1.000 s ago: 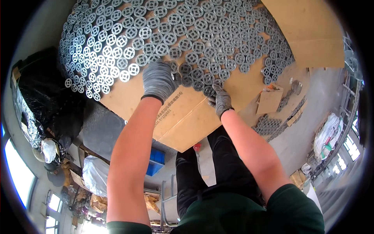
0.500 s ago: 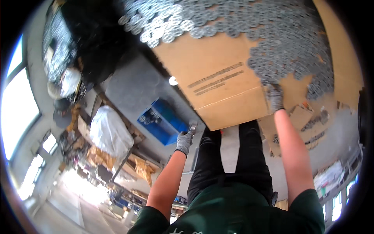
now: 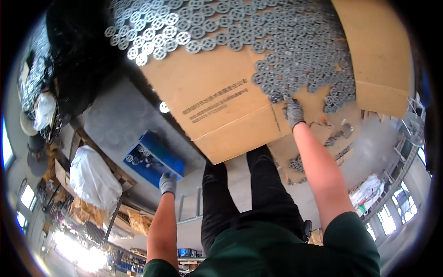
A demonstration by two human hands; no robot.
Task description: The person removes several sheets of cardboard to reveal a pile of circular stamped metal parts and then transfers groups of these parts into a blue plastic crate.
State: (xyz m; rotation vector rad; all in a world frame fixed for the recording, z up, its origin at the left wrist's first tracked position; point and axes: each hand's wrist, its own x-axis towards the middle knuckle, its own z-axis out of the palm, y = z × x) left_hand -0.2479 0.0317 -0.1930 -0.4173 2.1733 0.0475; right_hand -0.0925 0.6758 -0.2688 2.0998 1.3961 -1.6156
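Observation:
Many grey spoked metal discs [image 3: 295,55] lie in a broad layer on a brown cardboard sheet [image 3: 207,134]. At the layer's near edge my right hand [image 3: 294,113], in a grey glove, has its fingers closed on a disc; the fingertips partly hide it. Off to the left, my gloved left hand [image 3: 168,183] is at the near rim of a blue bin [image 3: 173,161], fingers apart, with nothing visible in them. Several loose discs [image 3: 146,153] lie inside the bin.
Beside the cardboard's left edge is a grey surface [image 3: 115,108] under the bin. A raised cardboard flap [image 3: 383,87] stands at the right. Black plastic sheeting [image 3: 83,51] and a white bag [image 3: 92,177] are at the left. Torn cardboard with scraps [image 3: 295,157] lies below right.
My left hand has let go of the metal part and moved to the bin's near rim. More discs show inside the bin. My right hand stays at the layer's edge; the view has shifted.

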